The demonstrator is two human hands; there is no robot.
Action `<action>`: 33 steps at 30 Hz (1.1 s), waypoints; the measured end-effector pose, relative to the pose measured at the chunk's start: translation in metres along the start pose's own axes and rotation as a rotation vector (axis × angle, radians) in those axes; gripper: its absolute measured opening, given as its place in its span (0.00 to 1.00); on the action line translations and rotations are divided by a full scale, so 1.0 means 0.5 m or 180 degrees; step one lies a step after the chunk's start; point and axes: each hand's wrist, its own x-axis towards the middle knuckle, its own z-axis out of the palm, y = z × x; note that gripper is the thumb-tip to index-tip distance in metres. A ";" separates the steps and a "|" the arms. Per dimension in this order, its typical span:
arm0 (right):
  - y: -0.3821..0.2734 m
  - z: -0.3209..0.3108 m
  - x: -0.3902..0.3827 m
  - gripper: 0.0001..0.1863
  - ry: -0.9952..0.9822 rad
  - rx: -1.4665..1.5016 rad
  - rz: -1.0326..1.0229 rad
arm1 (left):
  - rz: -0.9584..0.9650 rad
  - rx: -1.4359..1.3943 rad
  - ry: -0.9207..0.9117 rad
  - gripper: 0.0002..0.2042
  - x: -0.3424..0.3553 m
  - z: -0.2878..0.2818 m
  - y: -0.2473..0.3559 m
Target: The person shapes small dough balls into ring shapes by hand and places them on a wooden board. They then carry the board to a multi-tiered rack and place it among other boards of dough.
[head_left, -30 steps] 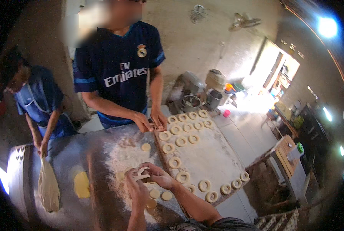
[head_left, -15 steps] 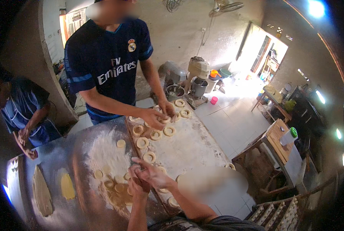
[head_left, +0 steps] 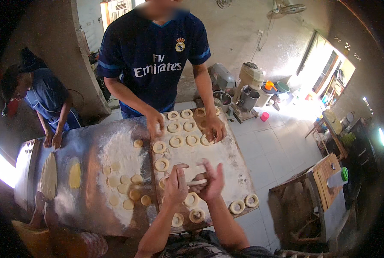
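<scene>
A pale dough ring (head_left: 197,182) is stretched between my two hands above the floured wooden board (head_left: 226,167). My left hand (head_left: 175,185) is closed at the ring's left side, thumb up. My right hand (head_left: 211,184) holds the ring's other side; its fingers are partly raised and blurred. Below my hands lie a dough ring (head_left: 191,199) and another dough ring (head_left: 197,216). Several flat dough discs (head_left: 134,195) rest on the floured metal table (head_left: 89,206) to the left.
Across the board a co-worker in a dark blue shirt (head_left: 157,56) handles dough among rows of rings. Another person (head_left: 50,94) works at the far left, near a long dough strip (head_left: 49,174). Someone's arms (head_left: 44,210) enter lower left. A wooden stand (head_left: 325,172) is right.
My hands have moved from the board's left edge to over the board, now apart with a dough ring between them. The co-worker's hands have separated. The view has turned left.
</scene>
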 end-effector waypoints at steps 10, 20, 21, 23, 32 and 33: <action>-0.094 -0.095 -0.117 0.39 0.0366 -0.1070 0.0501 | 0.0182 0.0258 -0.0792 0.11 -0.044 0.140 -0.017; -0.118 -0.201 -0.139 0.47 0.1895 -0.4522 0.1800 | -0.0753 0.1608 -0.0823 0.27 0.004 0.213 -0.068; -0.122 -0.197 -0.148 0.48 0.1766 -0.4645 0.2009 | -0.0868 0.1778 -0.0847 0.28 0.010 0.204 -0.087; -0.134 -0.174 -0.161 0.50 0.1516 -0.4891 0.2431 | -0.0747 0.2097 -0.1285 0.34 -0.005 0.200 -0.108; -0.063 -0.076 -0.126 0.42 0.1605 -0.6113 0.2631 | -0.0315 0.2206 -0.1388 0.38 -0.050 0.142 -0.112; -0.054 -0.057 -0.104 0.39 0.1449 -0.6009 0.2151 | -0.0260 0.2091 -0.1209 0.37 -0.047 0.122 -0.098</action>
